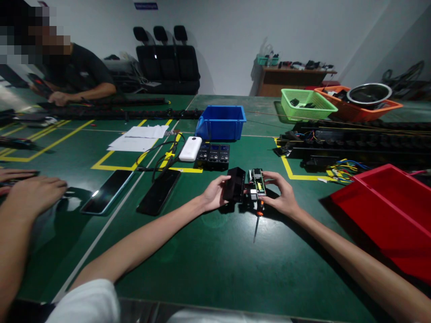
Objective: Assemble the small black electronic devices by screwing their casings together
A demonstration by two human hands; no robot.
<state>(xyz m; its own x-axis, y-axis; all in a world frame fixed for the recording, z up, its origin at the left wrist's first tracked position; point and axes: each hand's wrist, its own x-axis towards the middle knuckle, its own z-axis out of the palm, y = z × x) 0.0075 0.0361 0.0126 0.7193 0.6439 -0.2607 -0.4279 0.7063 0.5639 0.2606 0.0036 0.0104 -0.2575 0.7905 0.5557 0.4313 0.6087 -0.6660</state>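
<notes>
Near the middle of the green table, my left hand (217, 194) grips a black plastic casing (235, 185) by its left side. Just right of it, my right hand (281, 194) pinches a small circuit assembly (258, 185) with a green board and a yellow part, fingertips at its right edge. The casing and the assembly are side by side; whether they touch is hard to tell. A screwdriver (259, 213) with an orange and black handle lies below the assembly, its tip toward me. Behind the casing stand several black modules (213, 154) in a row.
Behind the modules is a blue bin (224, 123); a white power bank (190, 149), cables and two phones (107, 192) lie left. A red bin (387, 215) stands right, with wired black rails (353, 146) behind. Another person's hand (37, 193) rests at far left; a person sits beyond.
</notes>
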